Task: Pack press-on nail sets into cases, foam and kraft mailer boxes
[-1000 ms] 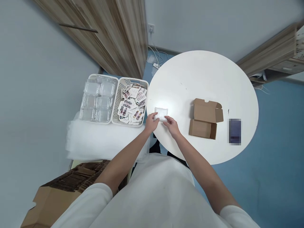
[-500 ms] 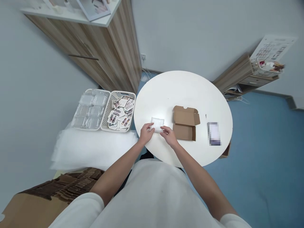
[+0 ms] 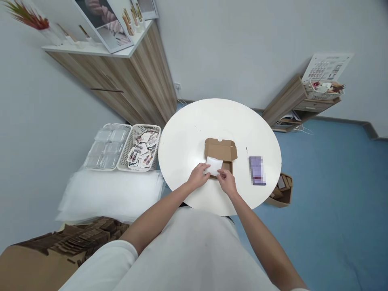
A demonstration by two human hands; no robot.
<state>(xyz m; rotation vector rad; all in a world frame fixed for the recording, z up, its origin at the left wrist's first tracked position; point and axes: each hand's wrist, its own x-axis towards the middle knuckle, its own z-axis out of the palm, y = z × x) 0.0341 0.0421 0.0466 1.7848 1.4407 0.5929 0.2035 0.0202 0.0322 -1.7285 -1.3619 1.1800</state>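
Observation:
A small white wrapped packet (image 3: 214,166) is held between my two hands, over the left part of an open brown cardboard box (image 3: 228,166). My left hand (image 3: 199,175) grips the packet's left edge with thumb and fingers. At its lower right edge, my right hand (image 3: 226,180) pinches it. The box's lid stands folded back, away from me. Part of the box's inside is hidden by the packet, and I cannot tell whether the packet touches the bottom.
The round white table (image 3: 188,129) also bears a purple, blurred item (image 3: 257,170) at right. Left of it stand a basket of printed cards (image 3: 123,165), a basket of clear plastic cases (image 3: 106,147), white sheets (image 3: 112,194) and folded cardboard (image 3: 33,262). A carton (image 3: 283,198) sits on the floor.
Both hands have carried the white packet to the right, from the bare tabletop to the open box. The camera view has shifted, too.

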